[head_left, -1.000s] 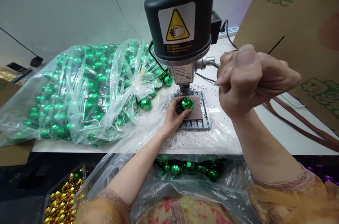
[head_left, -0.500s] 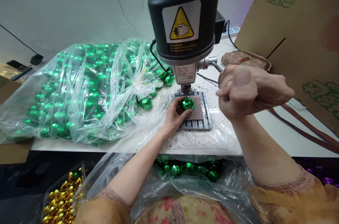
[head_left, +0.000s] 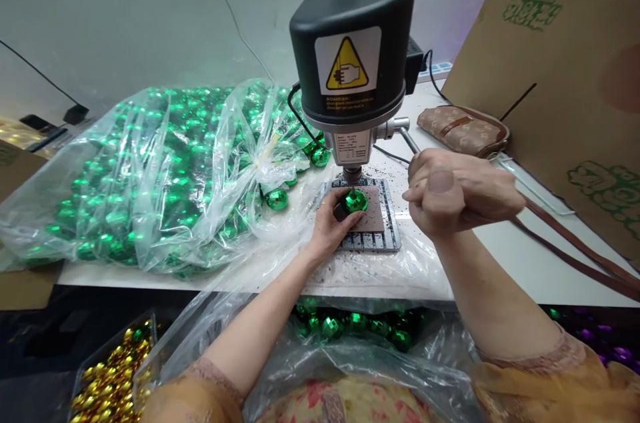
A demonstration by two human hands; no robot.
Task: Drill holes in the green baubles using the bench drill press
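Observation:
A shiny green faceted ball [head_left: 357, 200] rests on a small brownish board on the slotted metal base [head_left: 392, 236] of a drill press [head_left: 353, 63]. My left hand [head_left: 334, 219] grips the ball from its left side, thumb in front and fingers behind. Directly above the ball is the drill chuck [head_left: 353, 174]; whether the bit touches the ball is hard to make out. My right hand [head_left: 450, 193] is wrapped around the feed lever [head_left: 411, 140] at the press's right side. Dark shavings are scattered around the base.
A clear plastic bag of green balls [head_left: 150, 176] fills the table's left, with a loose green ball [head_left: 277, 199] beside it. At right are a brown patterned handbag [head_left: 463, 129] and a cardboard box [head_left: 565, 76]. Below the edge lie more green balls [head_left: 350, 324] and gold balls [head_left: 115, 369].
My right hand has moved slightly left with the lever. The view has shifted a little, so the press appears lower. My left hand still holds the ball in place.

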